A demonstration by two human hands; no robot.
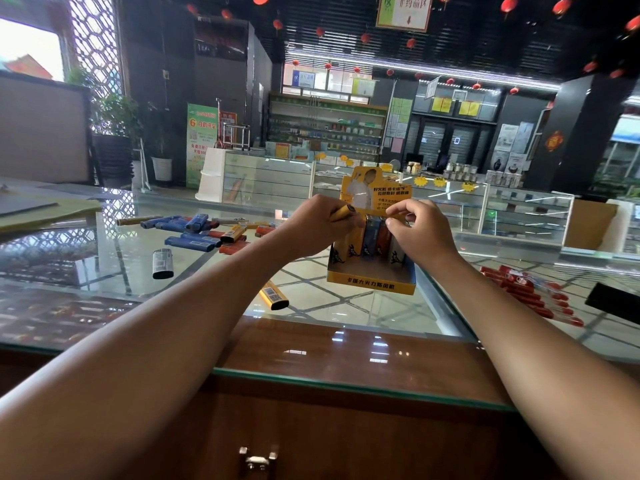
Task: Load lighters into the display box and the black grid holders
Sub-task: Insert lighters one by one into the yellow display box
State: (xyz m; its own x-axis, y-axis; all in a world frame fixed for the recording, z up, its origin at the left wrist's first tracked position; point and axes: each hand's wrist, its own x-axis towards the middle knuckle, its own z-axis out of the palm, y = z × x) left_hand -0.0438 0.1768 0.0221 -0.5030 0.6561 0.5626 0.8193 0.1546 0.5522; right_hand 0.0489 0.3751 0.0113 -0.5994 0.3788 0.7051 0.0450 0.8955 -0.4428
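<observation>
Interior of a retail shop. A glass-topped counter (pixel 104 271) fills the foreground. Beyond it stand glass display cases (pixel 270 178) with yellow starburst price tags (pixel 440 182), wall shelves (pixel 325 129) of packaged goods, a green promotional banner (pixel 201 143) and hanging red lanterns (pixel 509 3).

You are positioned at a glass countertop (pixel 104 258) above a wood-grain cabinet front (pixel 346 427). Ahead of you, glass display cases (pixel 270 181) span the shop, with stocked shelves (pixel 325 129) behind them. Red lanterns (pixel 509 3) hang from the dark slatted ceiling (pixel 467 36). Daylight enters through a window (pixel 31 46) on your left, near potted plants (pixel 117 119).
</observation>
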